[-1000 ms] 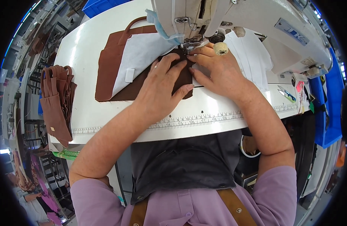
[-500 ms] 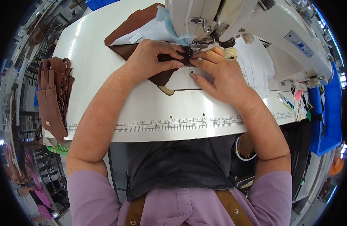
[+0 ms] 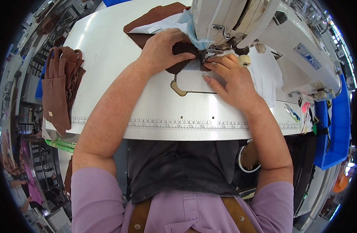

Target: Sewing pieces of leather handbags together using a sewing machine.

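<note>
"Where's the brown cloth (image 3: pixel 157 15)?"
"On the table (image 3: pixel 101 58), partly under the machine (image 3: pixel 209 19)."
"And the hands?"
"The left hand (image 3: pixel 161 50) holds some of it. The right hand (image 3: pixel 234 79) has fingertips on its edge; I can't tell if they grip."

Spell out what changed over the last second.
The brown fabric piece with white lining swung clockwise, left part away from the person, baring the tan-edged notch in the white tabletop. The bare left hand moved away and left with it, from spread flat to arched. Unchanged: the bare right hand beside the needle; stacked brown fabric bags.
</note>
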`<action>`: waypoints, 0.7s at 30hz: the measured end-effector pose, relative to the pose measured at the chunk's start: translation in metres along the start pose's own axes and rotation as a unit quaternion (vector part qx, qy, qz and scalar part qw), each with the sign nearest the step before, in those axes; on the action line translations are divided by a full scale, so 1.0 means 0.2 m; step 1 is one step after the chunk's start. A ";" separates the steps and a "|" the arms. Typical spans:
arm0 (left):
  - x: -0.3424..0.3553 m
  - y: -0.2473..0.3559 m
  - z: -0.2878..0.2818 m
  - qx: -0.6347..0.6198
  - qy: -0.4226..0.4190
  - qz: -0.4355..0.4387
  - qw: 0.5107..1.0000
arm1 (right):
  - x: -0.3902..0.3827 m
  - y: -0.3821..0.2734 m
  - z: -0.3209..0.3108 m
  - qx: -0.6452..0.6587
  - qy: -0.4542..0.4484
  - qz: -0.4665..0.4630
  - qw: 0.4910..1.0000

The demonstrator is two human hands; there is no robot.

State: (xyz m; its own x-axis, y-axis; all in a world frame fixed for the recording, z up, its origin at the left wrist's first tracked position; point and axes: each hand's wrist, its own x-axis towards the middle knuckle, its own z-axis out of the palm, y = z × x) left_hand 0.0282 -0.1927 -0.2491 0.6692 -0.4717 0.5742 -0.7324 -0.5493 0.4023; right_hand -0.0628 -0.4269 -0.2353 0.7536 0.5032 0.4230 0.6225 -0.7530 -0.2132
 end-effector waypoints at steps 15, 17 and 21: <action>-0.48 0.45 -0.16 0.142 -0.130 -0.144 0.971 | 0.00 0.00 0.02 0.087 0.007 -0.002 0.996; -0.60 0.58 -0.25 0.064 -0.109 -0.085 0.988 | 0.00 -0.03 0.03 0.072 0.046 -0.067 0.994; -0.57 0.61 -0.53 -0.007 -0.061 -0.174 0.983 | -0.01 -0.17 0.00 0.135 0.044 -0.081 0.987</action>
State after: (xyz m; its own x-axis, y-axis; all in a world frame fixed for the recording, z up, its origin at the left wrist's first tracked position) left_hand -0.1502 -0.1325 -0.1890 0.8890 -0.3362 0.3108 -0.4574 -0.6827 0.5699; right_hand -0.0857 -0.4018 -0.2287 0.6256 0.5599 0.5432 0.7758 -0.5196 -0.3580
